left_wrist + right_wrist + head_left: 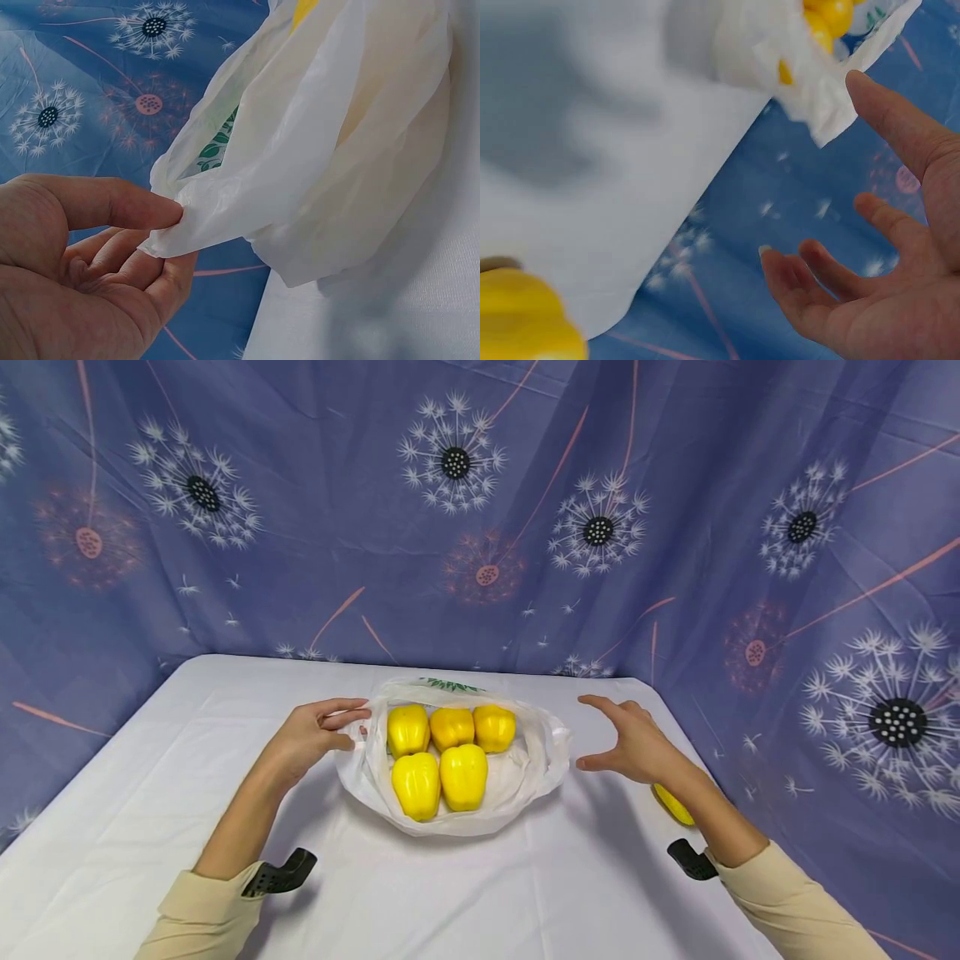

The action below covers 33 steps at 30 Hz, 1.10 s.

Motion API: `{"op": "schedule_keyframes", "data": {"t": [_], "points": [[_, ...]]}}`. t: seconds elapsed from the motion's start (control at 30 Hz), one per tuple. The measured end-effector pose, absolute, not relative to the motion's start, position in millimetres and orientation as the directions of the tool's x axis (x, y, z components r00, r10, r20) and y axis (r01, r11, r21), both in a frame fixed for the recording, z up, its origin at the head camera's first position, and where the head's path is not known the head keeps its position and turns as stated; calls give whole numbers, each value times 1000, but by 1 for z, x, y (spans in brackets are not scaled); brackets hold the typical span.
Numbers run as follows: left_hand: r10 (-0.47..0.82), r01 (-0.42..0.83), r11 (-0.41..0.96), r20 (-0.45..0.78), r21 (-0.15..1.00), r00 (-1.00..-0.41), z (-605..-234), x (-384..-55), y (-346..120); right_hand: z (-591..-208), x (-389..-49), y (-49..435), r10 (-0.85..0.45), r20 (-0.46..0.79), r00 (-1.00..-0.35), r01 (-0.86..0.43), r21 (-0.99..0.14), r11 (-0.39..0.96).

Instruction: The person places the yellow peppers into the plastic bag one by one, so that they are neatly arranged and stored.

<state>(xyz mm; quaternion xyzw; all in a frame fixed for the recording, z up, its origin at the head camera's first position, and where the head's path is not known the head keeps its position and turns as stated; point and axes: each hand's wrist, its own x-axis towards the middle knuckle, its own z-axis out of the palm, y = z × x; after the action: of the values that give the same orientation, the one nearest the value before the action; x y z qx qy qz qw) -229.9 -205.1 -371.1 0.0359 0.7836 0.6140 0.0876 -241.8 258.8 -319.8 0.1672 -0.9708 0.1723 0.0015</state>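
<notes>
A white plastic bag (517,777) stands on the table with its mouth spread wide. Several yellow bell peppers (416,785) lie inside it. At the bag's left edge, my left hand (303,739) pinches the rim between thumb and fingers; the left wrist view shows the bag's film (285,165) held at the fingertips. My right hand (630,743) is off to the bag's right, thumb and fingers spread apart with nothing between them. In the right wrist view the bag's corner (817,105) is close to the right thumb, apparently apart from it.
Another yellow pepper (673,804) lies on the table at the right, partly hidden under the right forearm; it also shows as a yellow pepper (525,319) in the right wrist view. A white cloth covers the table (480,893). Behind hangs a blue dandelion-print curtain (337,510).
</notes>
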Motion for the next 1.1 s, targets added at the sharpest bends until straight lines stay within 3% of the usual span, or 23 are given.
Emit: {"op": "schedule_keyframes", "data": {"t": [1.1], "points": [[165, -46, 254, -90, 966, -982, -373, -231, -206, -348, -232, 378, -126, -93, -988, -97, -266, 959]]}}
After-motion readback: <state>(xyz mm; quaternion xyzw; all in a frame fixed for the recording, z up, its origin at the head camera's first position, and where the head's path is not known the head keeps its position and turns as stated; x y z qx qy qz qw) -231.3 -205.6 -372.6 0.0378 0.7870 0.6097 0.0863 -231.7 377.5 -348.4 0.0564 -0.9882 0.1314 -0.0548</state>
